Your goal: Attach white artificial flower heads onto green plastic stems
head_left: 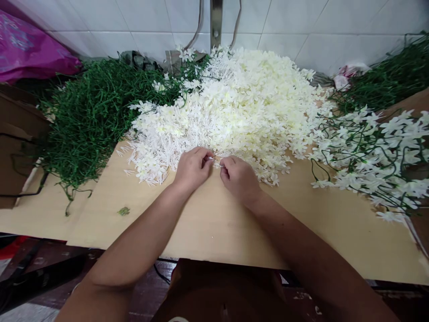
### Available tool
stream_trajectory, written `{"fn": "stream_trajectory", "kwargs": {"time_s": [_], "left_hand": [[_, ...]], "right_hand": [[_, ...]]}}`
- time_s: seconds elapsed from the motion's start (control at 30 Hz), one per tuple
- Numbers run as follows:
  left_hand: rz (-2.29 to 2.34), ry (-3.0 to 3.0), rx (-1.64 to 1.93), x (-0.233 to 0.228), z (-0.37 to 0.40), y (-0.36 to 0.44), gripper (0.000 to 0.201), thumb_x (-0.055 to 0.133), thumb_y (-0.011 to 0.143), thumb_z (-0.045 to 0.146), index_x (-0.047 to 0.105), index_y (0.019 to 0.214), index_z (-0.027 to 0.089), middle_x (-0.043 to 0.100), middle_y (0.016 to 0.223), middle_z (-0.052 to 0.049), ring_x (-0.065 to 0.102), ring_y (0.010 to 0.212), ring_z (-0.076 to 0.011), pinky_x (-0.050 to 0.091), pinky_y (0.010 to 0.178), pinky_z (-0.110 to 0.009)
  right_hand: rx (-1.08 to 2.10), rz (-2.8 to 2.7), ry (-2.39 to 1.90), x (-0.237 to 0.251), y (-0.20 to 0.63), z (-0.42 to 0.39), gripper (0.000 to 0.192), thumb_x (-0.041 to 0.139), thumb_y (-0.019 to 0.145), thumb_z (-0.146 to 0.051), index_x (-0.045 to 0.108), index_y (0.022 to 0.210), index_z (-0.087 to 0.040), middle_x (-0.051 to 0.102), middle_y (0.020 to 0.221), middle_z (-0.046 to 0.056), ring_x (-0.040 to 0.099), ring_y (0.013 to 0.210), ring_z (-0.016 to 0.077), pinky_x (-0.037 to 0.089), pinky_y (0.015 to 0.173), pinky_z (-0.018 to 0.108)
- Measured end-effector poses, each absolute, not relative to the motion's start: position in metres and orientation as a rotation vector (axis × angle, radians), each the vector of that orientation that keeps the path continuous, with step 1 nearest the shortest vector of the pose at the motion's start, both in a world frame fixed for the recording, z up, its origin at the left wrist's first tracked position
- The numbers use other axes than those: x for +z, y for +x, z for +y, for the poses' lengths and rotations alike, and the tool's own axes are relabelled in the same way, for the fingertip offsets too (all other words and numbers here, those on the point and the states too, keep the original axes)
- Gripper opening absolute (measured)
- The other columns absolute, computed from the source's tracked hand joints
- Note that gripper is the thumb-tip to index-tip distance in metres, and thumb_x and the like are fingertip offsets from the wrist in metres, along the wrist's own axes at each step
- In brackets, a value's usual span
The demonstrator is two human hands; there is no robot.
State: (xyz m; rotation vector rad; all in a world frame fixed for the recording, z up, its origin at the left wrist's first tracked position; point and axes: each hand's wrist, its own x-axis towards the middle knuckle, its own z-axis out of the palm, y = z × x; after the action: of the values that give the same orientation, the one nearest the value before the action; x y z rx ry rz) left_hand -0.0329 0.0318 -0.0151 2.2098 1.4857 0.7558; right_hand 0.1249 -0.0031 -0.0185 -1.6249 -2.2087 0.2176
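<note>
Flanking the table (208, 223), green stems (90, 112) lie left; the left hand (191, 168) and right hand (238, 176) meet, fingers pinched on a small white flower piece (214, 162) at the near edge of the white blossom heap (234, 107); flowered sprigs (372, 156) lie right.

- Left hand (191, 168) and right hand (238, 176) — fingertips meeting on a small white flower piece (216, 162), at the near edge of the heap.
- Heap of white flower heads (234, 107) — centre, far side of the pale board (214, 223).
- Green stems (94, 112), far left.
- Stems with flowers fitted (372, 152), right.
- Magenta bag (30, 51), far left corner.
</note>
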Motion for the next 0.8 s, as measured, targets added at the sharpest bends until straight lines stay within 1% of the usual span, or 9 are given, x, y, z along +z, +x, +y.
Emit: {"fn": "stream_trajectory", "kwargs": {"time_s": [0.1, 0.17, 0.23, 0.33, 0.4, 0.47, 0.6, 0.7, 0.8], "left_hand": [[1.575, 2.172, 0.936, -0.014, 0.034, -0.038, 0.021, 0.055, 0.083, 0.018, 0.064, 0.101, 0.017, 0.062, 0.095, -0.007, 0.058, 0.084, -0.0181, 0.046, 0.079, -0.032], [1.586, 2.135, 1.059, -0.011, 0.034, -0.041, 0.021, 0.056, 0.083, 0.021, 0.063, 0.102, 0.017, 0.061, 0.098, -0.008, 0.057, 0.086, -0.0181, 0.046, 0.080, -0.032], [1.510, 2.042, 1.061, -0.009, 0.031, -0.041, 0.018, 0.055, 0.086, 0.029, 0.063, 0.094, 0.016, 0.062, 0.090, -0.006, 0.055, 0.079, -0.0166, 0.045, 0.075, -0.030], [1.316, 1.818, 0.894, -0.006, 0.024, -0.038, 0.028, 0.053, 0.087, 0.042, 0.062, 0.084, 0.016, 0.059, 0.074, -0.002, 0.052, 0.068, -0.0136, 0.041, 0.065, -0.027], [1.215, 1.692, 0.851, -0.006, 0.020, -0.034, 0.029, 0.055, 0.084, 0.045, 0.062, 0.083, 0.016, 0.056, 0.069, 0.000, 0.049, 0.065, -0.0124, 0.040, 0.063, -0.026], [1.167, 1.597, 0.871, -0.007, 0.018, -0.031, 0.027, 0.060, 0.081, 0.043, 0.061, 0.082, 0.017, 0.053, 0.066, 0.002, 0.046, 0.062, -0.0110, 0.038, 0.059, -0.025], [1.195, 1.495, 0.907, -0.010, 0.020, -0.029, 0.021, 0.065, 0.074, 0.037, 0.058, 0.077, 0.017, 0.050, 0.062, 0.003, 0.043, 0.058, -0.0096, 0.035, 0.056, -0.024], [1.236, 1.492, 0.956, -0.014, 0.023, -0.029, 0.019, 0.065, 0.074, 0.036, 0.059, 0.078, 0.018, 0.049, 0.062, 0.003, 0.044, 0.059, -0.0101, 0.036, 0.058, -0.024], [1.261, 1.519, 0.975, -0.017, 0.023, -0.028, 0.016, 0.064, 0.074, 0.032, 0.060, 0.078, 0.018, 0.051, 0.063, 0.003, 0.046, 0.061, -0.0104, 0.036, 0.059, -0.024]], "right_hand": [[0.230, -2.099, -1.524, -0.021, 0.130, -0.003, 0.018, 0.046, 0.082, -0.009, 0.062, 0.086, -0.017, 0.066, 0.082, 0.009, 0.058, 0.074, 0.0208, 0.043, 0.069, 0.030], [0.207, -2.036, -1.436, -0.021, 0.133, -0.005, 0.017, 0.046, 0.083, -0.010, 0.060, 0.084, -0.019, 0.064, 0.080, 0.007, 0.057, 0.071, 0.0191, 0.044, 0.068, 0.030], [0.175, -2.004, -1.365, -0.019, 0.135, -0.006, 0.016, 0.045, 0.086, -0.011, 0.059, 0.084, -0.019, 0.063, 0.080, 0.007, 0.056, 0.070, 0.0187, 0.045, 0.068, 0.030], [0.110, -2.017, -1.278, -0.017, 0.136, -0.008, 0.019, 0.042, 0.089, -0.014, 0.060, 0.085, -0.019, 0.064, 0.081, 0.009, 0.057, 0.073, 0.0202, 0.047, 0.069, 0.031], [0.055, -2.043, -1.223, -0.017, 0.135, -0.009, 0.022, 0.041, 0.090, -0.015, 0.062, 0.085, -0.018, 0.065, 0.081, 0.011, 0.058, 0.076, 0.0212, 0.048, 0.070, 0.032], [0.041, -2.055, -1.200, -0.018, 0.134, -0.009, 0.023, 0.041, 0.092, -0.016, 0.063, 0.086, -0.018, 0.066, 0.083, 0.011, 0.060, 0.078, 0.0214, 0.048, 0.071, 0.032], [0.220, -1.939, -1.190, -0.021, 0.135, -0.009, 0.018, 0.044, 0.092, -0.018, 0.062, 0.087, -0.019, 0.066, 0.083, 0.009, 0.061, 0.076, 0.0186, 0.051, 0.070, 0.031], [0.395, -1.764, -1.174, -0.020, 0.137, -0.010, 0.009, 0.051, 0.088, -0.018, 0.060, 0.088, -0.019, 0.065, 0.083, 0.006, 0.061, 0.074, 0.0158, 0.052, 0.068, 0.029], [0.553, -1.604, -1.187, -0.017, 0.137, -0.012, 0.002, 0.058, 0.085, -0.019, 0.059, 0.085, -0.021, 0.064, 0.081, 0.002, 0.062, 0.073, 0.0140, 0.054, 0.068, 0.028]]}}
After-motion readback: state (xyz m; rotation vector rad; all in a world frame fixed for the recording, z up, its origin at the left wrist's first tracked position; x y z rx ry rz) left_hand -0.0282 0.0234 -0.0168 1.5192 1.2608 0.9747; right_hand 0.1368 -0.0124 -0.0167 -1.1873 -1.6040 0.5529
